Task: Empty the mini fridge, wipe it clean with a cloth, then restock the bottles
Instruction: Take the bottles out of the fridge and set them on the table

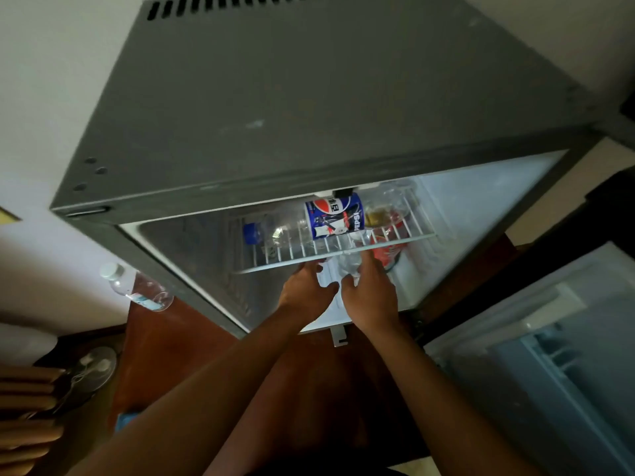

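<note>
Clear plastic bottle [350, 266] lay under wire shelf [330, 250] inside mini fridge [292, 108]. Right hand [372, 297] fingers curled round it; left hand [307, 292] fingers relaxed, just beside. Likely light, crushable, slippery; best gripped mid-body. Pepsi bottle [335, 214] lay on shelf.

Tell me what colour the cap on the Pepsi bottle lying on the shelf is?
Blue. The head view shows the Pepsi bottle's cap at its left end.
</note>
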`<state>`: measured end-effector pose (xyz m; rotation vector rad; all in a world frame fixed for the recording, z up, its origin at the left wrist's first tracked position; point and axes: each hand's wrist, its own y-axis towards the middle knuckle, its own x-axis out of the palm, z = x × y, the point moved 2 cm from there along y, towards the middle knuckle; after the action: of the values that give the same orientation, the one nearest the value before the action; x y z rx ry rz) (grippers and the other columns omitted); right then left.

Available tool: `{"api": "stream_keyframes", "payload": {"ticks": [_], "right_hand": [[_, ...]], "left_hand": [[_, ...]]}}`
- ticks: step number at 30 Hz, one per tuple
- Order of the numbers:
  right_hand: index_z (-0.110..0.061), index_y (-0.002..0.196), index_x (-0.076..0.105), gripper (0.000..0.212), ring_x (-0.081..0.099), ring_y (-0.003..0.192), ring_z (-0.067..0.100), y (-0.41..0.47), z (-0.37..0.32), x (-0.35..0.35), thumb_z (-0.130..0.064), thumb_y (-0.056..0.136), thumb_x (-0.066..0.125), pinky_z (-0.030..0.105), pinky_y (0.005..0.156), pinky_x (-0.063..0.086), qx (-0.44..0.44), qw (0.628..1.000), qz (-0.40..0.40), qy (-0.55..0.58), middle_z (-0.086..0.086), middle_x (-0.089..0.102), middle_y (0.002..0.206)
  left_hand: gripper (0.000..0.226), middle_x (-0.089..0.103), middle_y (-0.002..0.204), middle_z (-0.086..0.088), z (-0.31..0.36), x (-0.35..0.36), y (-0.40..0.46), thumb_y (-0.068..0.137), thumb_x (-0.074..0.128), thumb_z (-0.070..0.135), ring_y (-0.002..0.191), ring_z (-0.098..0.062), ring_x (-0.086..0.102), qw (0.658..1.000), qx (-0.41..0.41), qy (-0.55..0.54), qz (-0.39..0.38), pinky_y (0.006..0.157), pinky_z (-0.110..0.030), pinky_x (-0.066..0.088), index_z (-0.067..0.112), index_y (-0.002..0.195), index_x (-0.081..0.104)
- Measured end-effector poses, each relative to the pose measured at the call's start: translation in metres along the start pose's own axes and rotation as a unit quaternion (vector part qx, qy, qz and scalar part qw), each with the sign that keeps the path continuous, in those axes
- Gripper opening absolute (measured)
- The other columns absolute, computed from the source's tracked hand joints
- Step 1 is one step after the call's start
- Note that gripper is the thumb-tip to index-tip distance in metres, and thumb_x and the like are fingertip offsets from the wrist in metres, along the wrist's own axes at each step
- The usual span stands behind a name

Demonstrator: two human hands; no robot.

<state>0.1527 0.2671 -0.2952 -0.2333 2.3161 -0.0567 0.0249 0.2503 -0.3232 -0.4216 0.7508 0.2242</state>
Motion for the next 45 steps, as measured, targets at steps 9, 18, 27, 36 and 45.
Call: {"api": "stream_keyframes", "payload": {"ticks": [9,18,27,36,45], "right_hand": [[-0.009,0.145,0.031,0.054,0.057,0.116,0.026,0.016,-0.011,-0.002,-0.024,0.097,0.052,0.028,0.087,0.045,-0.002,0.997,0.065,-0.036,0.011,0.051,0.136],[-0.008,0.137,0.043,0.044,0.06,0.114,0.026,0.03,-0.009,-0.003,-0.028,0.099,0.054,0.025,0.084,0.042,0.035,0.999,0.03,0.003,0.011,0.059,0.127],[-0.016,0.137,0.044,0.047,0.059,0.118,0.026,0.027,0.001,-0.002,-0.037,0.097,0.056,0.03,0.089,0.044,0.024,0.999,0.023,-0.003,0.007,0.058,0.132],[-0.025,0.124,0.052,0.035,0.063,0.108,0.017,0.012,0.016,0.013,-0.045,0.095,0.058,0.03,0.082,0.047,-0.019,0.999,0.039,0.004,-0.005,0.062,0.122],[-0.033,0.123,0.05,0.033,0.059,0.105,0.015,-0.015,0.025,0.013,-0.04,0.093,0.061,0.028,0.083,0.045,-0.042,0.999,-0.01,0.032,-0.011,0.059,0.122]], "left_hand": [[0.045,0.066,0.125,-0.007,0.015,0.019,0.028,0.094,0.059,0.036,0.116,-0.026,0.061,0.997,0.004,0.05,-0.051,0.088,-0.03,0.05,0.017,0.134,0.052],[0.047,0.058,0.136,-0.003,0.014,0.025,0.041,0.095,0.057,0.023,0.123,-0.022,0.055,0.997,-0.018,0.031,-0.075,0.078,-0.015,0.032,0.015,0.14,0.047],[0.059,0.062,0.124,0.005,0.001,0.022,0.033,0.087,0.07,0.039,0.114,-0.016,0.061,0.992,-0.039,-0.115,-0.043,0.096,-0.036,0.052,0.026,0.14,0.048],[0.066,0.061,0.122,0.01,-0.021,0.03,-0.002,0.084,0.076,0.03,0.103,-0.011,0.065,0.989,0.042,-0.133,-0.046,0.089,-0.04,0.057,0.042,0.138,0.041],[0.077,0.058,0.127,0.01,-0.037,0.034,-0.03,0.073,0.073,0.051,0.109,-0.01,0.062,0.987,0.042,-0.141,-0.058,0.091,-0.043,0.056,0.055,0.139,0.033]]}}
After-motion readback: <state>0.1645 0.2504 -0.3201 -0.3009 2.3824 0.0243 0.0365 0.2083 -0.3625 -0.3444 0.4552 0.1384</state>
